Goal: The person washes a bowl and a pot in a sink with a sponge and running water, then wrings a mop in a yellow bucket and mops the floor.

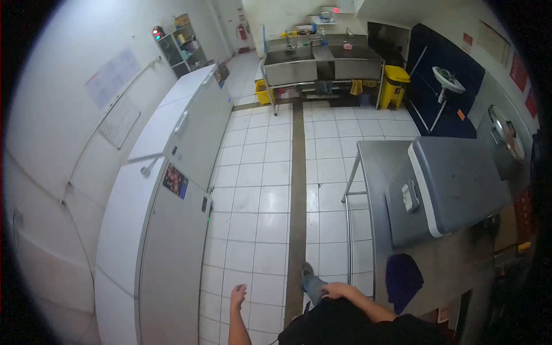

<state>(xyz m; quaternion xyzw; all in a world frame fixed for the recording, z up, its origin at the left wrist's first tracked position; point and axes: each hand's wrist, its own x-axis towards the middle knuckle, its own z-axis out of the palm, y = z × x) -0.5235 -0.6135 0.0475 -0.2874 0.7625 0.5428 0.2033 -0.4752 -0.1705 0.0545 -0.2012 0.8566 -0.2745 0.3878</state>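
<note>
My left hand (237, 294) hangs over the white tiled floor, close to the white chest freezer (172, 276). Its fingers are loosely bent and somewhat apart, and nothing shows in them. In front of my leg is my right hand (334, 290), by the edge of my black clothing (333, 325). The fingers there are curled inward, and a small dark patch shows at them; I cannot make out what it is. Right of that hand, a dark blue cloth (403, 282) lies on the steel table (388, 158). A grey cooler box (457, 184) with its lid down stands on the same table.
Another white freezer (195, 121) stands farther along the left wall. A steel double sink (290, 72) is at the back, with a yellow bin (395, 86) beside it. A small white washbasin (448, 80) hangs at the right. Tiled floor (259, 190) runs between freezers and table.
</note>
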